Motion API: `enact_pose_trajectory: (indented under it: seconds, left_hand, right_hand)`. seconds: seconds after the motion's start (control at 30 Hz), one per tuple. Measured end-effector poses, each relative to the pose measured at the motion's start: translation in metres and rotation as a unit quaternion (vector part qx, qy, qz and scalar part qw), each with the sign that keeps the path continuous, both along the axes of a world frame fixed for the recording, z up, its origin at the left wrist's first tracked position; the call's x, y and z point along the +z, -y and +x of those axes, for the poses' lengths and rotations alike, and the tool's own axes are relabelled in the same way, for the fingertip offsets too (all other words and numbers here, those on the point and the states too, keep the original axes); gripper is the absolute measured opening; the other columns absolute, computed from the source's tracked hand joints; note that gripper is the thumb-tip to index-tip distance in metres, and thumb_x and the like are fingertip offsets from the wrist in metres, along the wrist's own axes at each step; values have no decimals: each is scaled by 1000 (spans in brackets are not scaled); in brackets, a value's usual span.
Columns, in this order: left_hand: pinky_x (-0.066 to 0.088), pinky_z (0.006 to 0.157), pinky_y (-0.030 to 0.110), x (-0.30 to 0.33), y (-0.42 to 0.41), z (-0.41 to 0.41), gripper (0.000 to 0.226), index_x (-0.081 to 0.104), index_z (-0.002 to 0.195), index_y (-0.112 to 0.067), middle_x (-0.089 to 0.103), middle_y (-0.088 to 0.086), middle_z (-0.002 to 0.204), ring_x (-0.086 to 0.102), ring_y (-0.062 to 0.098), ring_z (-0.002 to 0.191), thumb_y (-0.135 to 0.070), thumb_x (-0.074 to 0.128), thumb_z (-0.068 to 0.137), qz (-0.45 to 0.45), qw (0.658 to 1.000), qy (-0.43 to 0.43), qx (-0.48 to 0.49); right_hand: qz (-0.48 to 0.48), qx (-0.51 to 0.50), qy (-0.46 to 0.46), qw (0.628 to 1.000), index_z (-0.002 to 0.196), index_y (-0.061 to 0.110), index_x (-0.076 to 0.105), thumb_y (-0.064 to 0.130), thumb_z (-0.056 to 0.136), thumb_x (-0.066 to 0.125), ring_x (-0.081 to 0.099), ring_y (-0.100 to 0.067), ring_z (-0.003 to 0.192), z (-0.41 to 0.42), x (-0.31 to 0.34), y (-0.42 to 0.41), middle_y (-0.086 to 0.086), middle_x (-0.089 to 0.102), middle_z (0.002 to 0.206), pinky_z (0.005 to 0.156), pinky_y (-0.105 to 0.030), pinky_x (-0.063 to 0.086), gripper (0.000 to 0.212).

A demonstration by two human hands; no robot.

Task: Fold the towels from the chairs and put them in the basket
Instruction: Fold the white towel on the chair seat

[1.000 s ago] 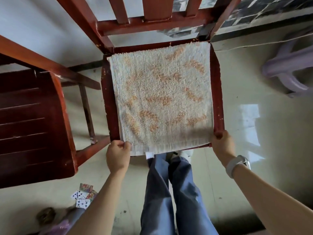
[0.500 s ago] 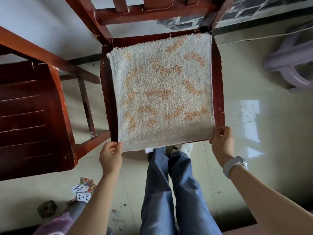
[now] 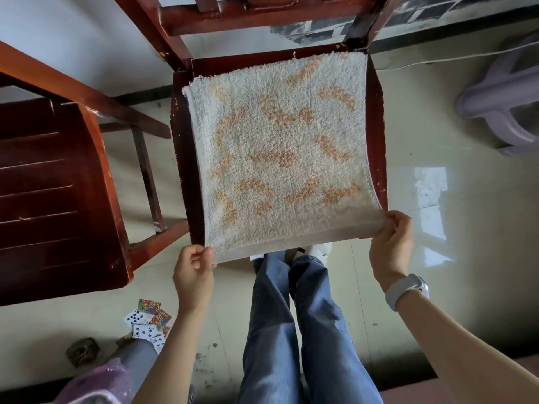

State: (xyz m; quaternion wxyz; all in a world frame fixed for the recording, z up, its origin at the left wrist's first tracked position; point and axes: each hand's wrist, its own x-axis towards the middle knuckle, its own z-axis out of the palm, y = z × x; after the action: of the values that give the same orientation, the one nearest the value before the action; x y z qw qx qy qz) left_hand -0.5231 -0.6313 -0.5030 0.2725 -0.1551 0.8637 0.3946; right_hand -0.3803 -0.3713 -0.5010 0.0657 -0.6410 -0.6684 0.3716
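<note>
Centrally in the frame, a white towel (image 3: 280, 153) with orange marks lies spread over the seat of a red-brown wooden chair (image 3: 376, 126). It looks nearly square, slightly longer from the chair back at the top down to the near edge. The left hand (image 3: 194, 269) pinches the lower-left corner and the right hand (image 3: 390, 246) pinches the lower-right corner, lifting that near edge off the seat. A second chair (image 3: 58, 185) stands at the left, with playing cards (image 3: 147, 319) on the floor below it.
</note>
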Motion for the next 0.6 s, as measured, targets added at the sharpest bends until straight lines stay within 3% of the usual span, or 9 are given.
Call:
enact_pose_trajectory:
  seconds: [0.07, 0.13, 0.3, 0.37, 0.5, 0.6]
  left_hand:
    - [42, 69, 29, -8, -1, 2, 6, 53, 90, -4, 61, 10, 81, 65, 30, 73, -9, 55, 89, -39, 999, 11, -29]
    - [38, 71, 27, -14, -3, 2, 10, 55, 92, -2, 64, 17, 86, 63, 33, 81, -11, 55, 89, -79, 996, 9, -48]
    - [32, 73, 27, -19, -8, -5, 17, 60, 91, 0, 62, 20, 97, 57, 33, 90, -16, 58, 87, -164, 982, -11, -94]
    - [34, 74, 27, -18, -9, -5, 17, 62, 90, 1, 64, 20, 95, 58, 33, 90, -15, 59, 86, -170, 982, -4, -78]
    - [50, 84, 37, -18, -13, -2, 10, 60, 81, -5, 65, 13, 83, 65, 31, 79, -13, 61, 85, -121, 989, 66, 58]
    - [51, 76, 30, -15, -18, 2, 8, 59, 84, -4, 62, 9, 87, 63, 22, 70, -10, 64, 84, -66, 976, 107, 177]
  right_hand:
    - [-35, -9, 26, 999, 112, -2, 48, 5, 95, 31, 55, -37, 91, 3, -7, 2, -27, 58, 105, 79, -35, 47, 25]
    - [-61, -2, 48, 997, 113, -2, 47, 5, 95, 31, 55, -39, 96, 3, -13, 2, -29, 57, 107, 82, -44, 44, 25]
    - [-74, 32, 99, 992, 108, -6, 47, 3, 93, 38, 50, -39, 98, 3, -24, 1, -27, 53, 112, 72, -31, 30, 20]
    - [-78, 28, 105, 991, 108, -5, 47, 6, 92, 42, 50, -38, 99, 2, -26, 1, -27, 53, 113, 74, -32, 32, 20]
    - [-85, 36, 110, 990, 104, -5, 48, 13, 91, 48, 49, -33, 92, 2, -23, 6, -25, 52, 111, 73, -28, 30, 21]
    - [-86, 25, 126, 988, 100, -6, 52, 9, 90, 49, 49, -35, 92, 1, -20, 8, -25, 51, 112, 71, -25, 27, 19]
